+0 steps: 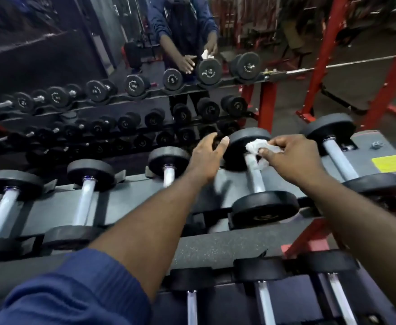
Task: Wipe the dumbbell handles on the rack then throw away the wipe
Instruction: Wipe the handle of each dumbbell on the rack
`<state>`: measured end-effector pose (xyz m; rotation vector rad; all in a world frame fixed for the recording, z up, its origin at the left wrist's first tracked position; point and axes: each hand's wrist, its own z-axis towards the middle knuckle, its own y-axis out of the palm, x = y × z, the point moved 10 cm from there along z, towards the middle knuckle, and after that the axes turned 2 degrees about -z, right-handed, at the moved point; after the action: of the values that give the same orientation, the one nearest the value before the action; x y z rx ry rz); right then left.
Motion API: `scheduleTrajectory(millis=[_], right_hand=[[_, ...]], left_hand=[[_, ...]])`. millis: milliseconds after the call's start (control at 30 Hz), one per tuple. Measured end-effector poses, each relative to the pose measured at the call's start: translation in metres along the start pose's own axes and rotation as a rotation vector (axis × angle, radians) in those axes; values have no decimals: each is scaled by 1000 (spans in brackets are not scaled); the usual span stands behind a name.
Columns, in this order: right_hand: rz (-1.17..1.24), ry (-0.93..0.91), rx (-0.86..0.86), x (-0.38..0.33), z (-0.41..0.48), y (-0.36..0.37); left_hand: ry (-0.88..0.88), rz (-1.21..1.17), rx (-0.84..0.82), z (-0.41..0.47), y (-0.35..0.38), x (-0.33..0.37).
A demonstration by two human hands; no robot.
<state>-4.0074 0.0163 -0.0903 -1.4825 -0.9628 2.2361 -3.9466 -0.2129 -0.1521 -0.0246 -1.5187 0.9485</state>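
Nearest: my blue sleeve (75,289), pushed up the left forearm. Below it is the lower shelf (215,252) of the rack (133,202), with three chrome handles showing.

Upper shelf: row of black-headed dumbbells lying across it.

Right hand (293,158): fingers pinching the white wipe (255,146), bunched. The wipe sits on the far end of one dumbbell handle (256,178), against the far head (246,141).

Left hand (210,158): fingers released, loosely curved, thumb out just beside the rim of that far head. Touching or not, I cannot tell.

A yellow label (389,163) sits on the rack's right end plate.

Beyond: mirror (51,55) behind the rack, showing the dumbbell rows and my two hands, with the wipe in one. A red steel frame (333,55) stands at far right.
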Motion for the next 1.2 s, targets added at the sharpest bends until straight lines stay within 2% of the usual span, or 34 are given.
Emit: scheduleTrajectory(millis=[67, 167, 333, 400, 467, 533, 700, 867, 1000, 1133, 1200], right_hand=[[35, 56, 15, 30, 7, 4], [110, 99, 68, 54, 18, 21], [-21, -28, 183, 39, 43, 42], [-122, -177, 146, 15, 46, 57], [-229, -316, 14, -9, 44, 82], [-305, -360, -66, -17, 45, 96], [-93, -190, 104, 8, 46, 61], [-199, -28, 201, 21, 44, 47], [-361, -210, 108, 9, 45, 62], [-301, -336, -168, -4, 43, 107], [-263, -313, -164, -4, 45, 109]], left_hand=[[-73, -40, -29, 3, 29, -4], [-113, -166, 16, 6, 48, -16], [12, 14, 96, 22, 46, -38], [55, 45, 126, 25, 45, -39], [65, 25, 133, 26, 45, -39], [82, 16, 144, 26, 42, -37], [114, 28, 122, 22, 44, -29], [119, 40, 135, 24, 44, -31], [113, 54, 124, 24, 47, -31], [111, 32, 111, 24, 50, -34], [117, 30, 116, 23, 50, -35]])
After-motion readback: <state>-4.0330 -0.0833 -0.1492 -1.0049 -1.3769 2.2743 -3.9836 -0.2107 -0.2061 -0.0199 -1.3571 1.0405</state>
